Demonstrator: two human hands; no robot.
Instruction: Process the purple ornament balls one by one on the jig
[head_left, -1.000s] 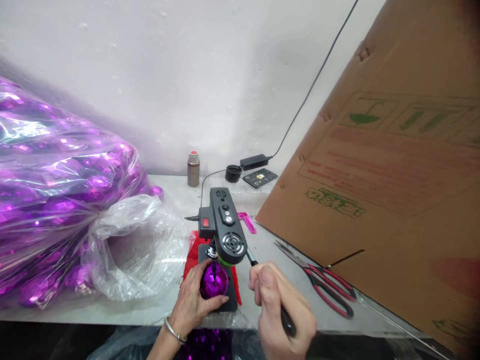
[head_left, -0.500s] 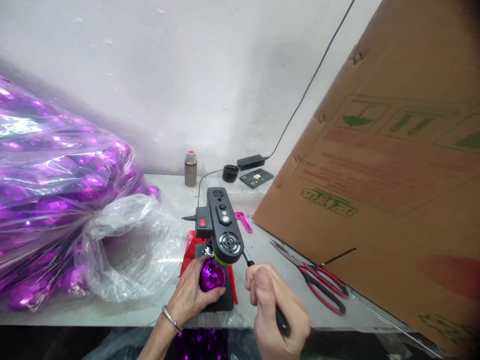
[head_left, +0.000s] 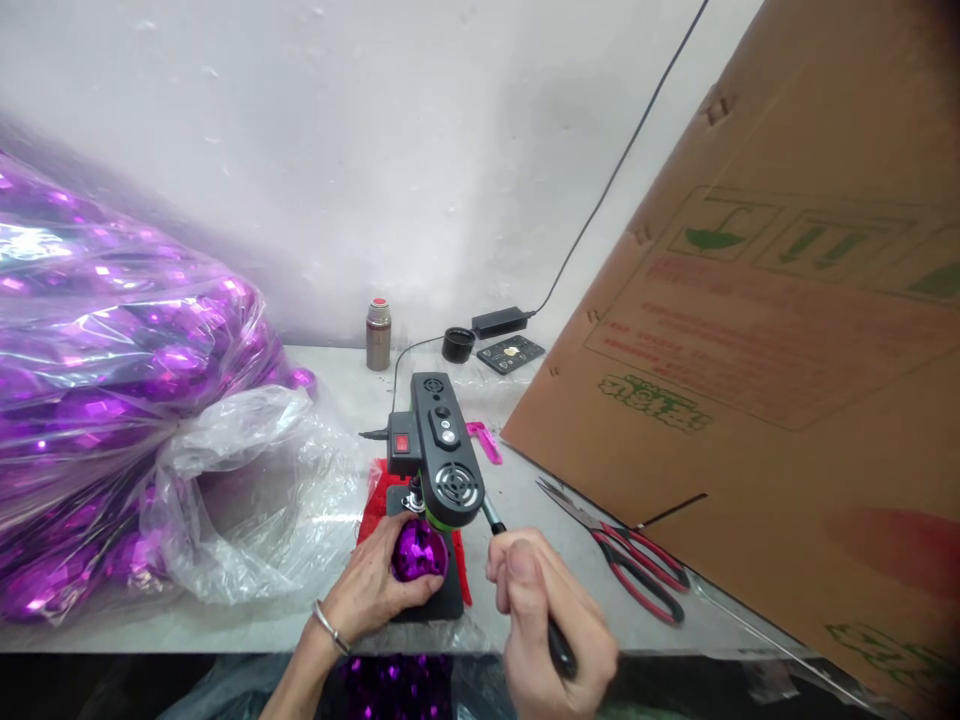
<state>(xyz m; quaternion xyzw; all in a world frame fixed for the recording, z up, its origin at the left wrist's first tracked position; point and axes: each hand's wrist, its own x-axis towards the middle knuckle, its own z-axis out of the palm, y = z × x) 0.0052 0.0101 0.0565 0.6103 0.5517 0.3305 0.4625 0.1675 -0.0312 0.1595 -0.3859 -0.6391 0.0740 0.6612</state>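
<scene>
Left hand [head_left: 373,578] is pinching a purple ball [head_left: 417,553], apparently mid-process, while right hand [head_left: 553,622] is gripping the lever [head_left: 491,512] of a machine [head_left: 444,450] just beyond.

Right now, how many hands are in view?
2: the left hand holds the purple ball at the near end of the black machine; the right hand grips the black handle. No others show.
</scene>
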